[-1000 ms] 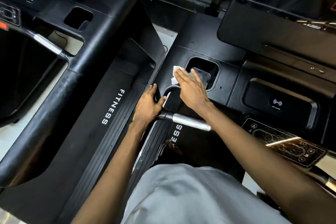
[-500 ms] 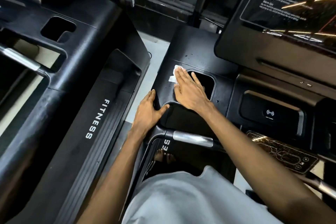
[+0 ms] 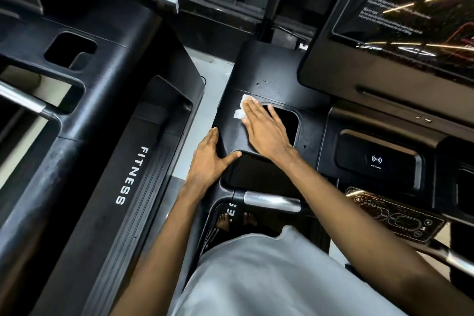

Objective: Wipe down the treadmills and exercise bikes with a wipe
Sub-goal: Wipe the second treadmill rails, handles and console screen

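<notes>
Your right grip (image 3: 266,133) lies flat with fingers straight, pressing the white wipe (image 3: 242,108) onto the treadmill console (image 3: 269,69), at the far left corner of its cup recess (image 3: 287,120). Your left grip (image 3: 209,161) rests flat on the console's left edge, holding nothing. The side rail (image 3: 132,174) at left reads "FITNESS".

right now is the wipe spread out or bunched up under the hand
Bunched up: small crumpled bits of the wipe poke out from under the flat right hand.

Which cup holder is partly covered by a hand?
The right cup holder, beside the wipe, under the right hand; the left cup holder is uncovered.
</notes>
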A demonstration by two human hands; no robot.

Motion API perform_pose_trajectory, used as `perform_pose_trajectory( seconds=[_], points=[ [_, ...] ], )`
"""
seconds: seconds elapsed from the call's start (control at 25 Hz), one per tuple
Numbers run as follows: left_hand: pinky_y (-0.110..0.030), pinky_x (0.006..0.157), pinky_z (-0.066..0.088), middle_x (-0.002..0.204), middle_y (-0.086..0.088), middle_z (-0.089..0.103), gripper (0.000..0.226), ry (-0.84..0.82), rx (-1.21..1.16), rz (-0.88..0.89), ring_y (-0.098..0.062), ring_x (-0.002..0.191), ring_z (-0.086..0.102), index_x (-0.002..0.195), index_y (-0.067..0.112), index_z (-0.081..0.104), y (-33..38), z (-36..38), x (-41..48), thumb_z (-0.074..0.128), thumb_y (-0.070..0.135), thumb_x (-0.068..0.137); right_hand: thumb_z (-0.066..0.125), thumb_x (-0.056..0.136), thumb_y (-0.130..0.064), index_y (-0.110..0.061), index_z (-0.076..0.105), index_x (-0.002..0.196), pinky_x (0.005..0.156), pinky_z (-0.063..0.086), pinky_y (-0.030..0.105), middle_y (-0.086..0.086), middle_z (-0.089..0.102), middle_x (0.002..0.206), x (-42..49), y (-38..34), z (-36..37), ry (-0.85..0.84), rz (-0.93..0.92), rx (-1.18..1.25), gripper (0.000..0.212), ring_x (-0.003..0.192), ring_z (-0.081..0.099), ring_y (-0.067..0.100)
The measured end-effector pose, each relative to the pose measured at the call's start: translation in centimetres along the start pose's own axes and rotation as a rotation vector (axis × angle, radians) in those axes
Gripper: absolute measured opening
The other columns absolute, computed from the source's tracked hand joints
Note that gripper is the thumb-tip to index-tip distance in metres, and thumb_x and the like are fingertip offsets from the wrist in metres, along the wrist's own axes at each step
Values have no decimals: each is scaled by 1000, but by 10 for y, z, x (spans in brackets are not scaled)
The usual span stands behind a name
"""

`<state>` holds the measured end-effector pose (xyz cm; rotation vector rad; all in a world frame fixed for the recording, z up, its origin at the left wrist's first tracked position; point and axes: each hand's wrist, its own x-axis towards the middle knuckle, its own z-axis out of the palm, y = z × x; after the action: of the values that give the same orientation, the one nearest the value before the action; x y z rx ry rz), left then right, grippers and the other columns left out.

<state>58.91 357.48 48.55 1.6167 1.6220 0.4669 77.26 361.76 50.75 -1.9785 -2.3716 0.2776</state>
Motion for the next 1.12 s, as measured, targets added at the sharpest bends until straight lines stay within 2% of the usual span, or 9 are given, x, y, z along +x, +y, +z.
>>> perform_pose_trajectory(
  seconds=[0.2, 0.4, 0.56, 0.72, 0.88, 1.04, 1.12],
  points=[
    [-35, 125, 19, 165, -2, 22, 106, -53, 41, 38, -16, 152, 21, 158, 14, 24, 4, -3, 10, 74, 62, 78, 23, 108, -35, -11, 15, 159, 125, 3, 43, 3, 12, 166, 15, 13, -5, 42, 290, 41, 56, 154, 6, 15],
    [-31, 124, 18, 165, -5, 21, 108, -77, 53, 75, -16, 152, 19, 158, 10, 22, 7, -7, 13, 76, 58, 78, 21, 107, -45, -10, 17, 158, 124, -4, 42, 4, 13, 166, 36, -20, -3, -33, 109, 40, 63, 154, 5, 16],
    [-37, 124, 20, 166, -2, 19, 109, -87, 70, 60, -15, 152, 18, 159, 12, 20, 10, -9, 14, 77, 58, 78, 20, 107, -42, -7, 13, 158, 122, -6, 43, 6, 9, 167, 75, -13, -10, -33, 236, 27, 62, 154, 2, 18],
    [-35, 124, 15, 167, -2, 15, 110, -112, 118, 57, -16, 153, 16, 160, 13, 16, 12, -11, 18, 77, 57, 79, 22, 106, -44, -6, 18, 157, 123, -1, 42, 10, 16, 165, 48, 12, -14, 86, 441, 81, 64, 154, 9, 22],
    [-35, 124, 9, 168, -6, 10, 113, -130, 133, 134, -20, 154, 10, 161, 14, 12, 14, -9, 22, 75, 58, 79, 30, 106, -44, -11, 38, 151, 124, 12, 41, 4, 36, 159, 2, 31, -11, 205, 405, 114, 57, 150, 25, 15],
    [-35, 123, 7, 168, -4, 7, 114, -153, 121, 150, -20, 155, 8, 161, 19, 10, 12, -8, 24, 75, 60, 77, 50, 101, -25, -9, 44, 146, 118, 31, 39, 8, 48, 151, -32, 53, -21, 236, 419, 180, 48, 140, 43, 23],
    [-35, 123, 6, 168, -2, 6, 114, -150, 122, 146, -20, 155, 7, 161, 21, 9, 12, -9, 22, 74, 61, 77, 53, 99, -18, -9, 47, 143, 112, 39, 39, 7, 51, 148, -52, 56, -28, 233, 412, 174, 46, 133, 50, 27]
  ],
)
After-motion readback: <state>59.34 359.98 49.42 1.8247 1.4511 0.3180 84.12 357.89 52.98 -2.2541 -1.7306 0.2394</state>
